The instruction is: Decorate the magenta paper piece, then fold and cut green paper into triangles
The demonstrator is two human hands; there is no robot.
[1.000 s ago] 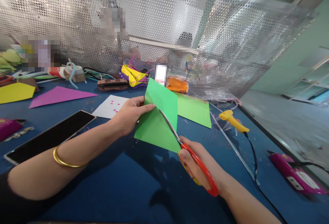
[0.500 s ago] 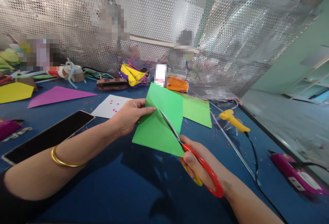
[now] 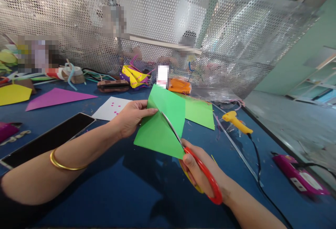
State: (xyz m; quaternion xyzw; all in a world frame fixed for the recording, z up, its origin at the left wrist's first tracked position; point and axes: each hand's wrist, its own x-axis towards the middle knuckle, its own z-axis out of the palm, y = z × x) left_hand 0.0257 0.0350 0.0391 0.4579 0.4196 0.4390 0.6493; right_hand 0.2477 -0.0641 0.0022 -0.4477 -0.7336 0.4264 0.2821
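A sheet of green paper [image 3: 168,103] is held up over the blue table, pinched at its left edge between the thumb and fingers of my left hand [image 3: 135,117]. My right hand [image 3: 196,162] grips scissors [image 3: 207,176] with a red and a yellow handle loop. One metal blade lies across the front of the green paper, its tip close to my left thumb; the other blade is hidden behind the sheet. The paper is slit along the line of the blade. A lighter green sheet [image 3: 201,111] lies on the table behind it.
To the right lie a yellow glue gun [image 3: 237,122] with a black cord and a purple power strip [image 3: 299,173]. On the left are a phone [image 3: 49,138], a magenta paper piece [image 3: 59,97] and a white dotted card [image 3: 110,108]. A brown pencil case [image 3: 112,85] sits behind.
The view has shifted slightly, so most things sit a little further left. Both hands keep their hold, and the scissors have stayed almost in place on the green paper.
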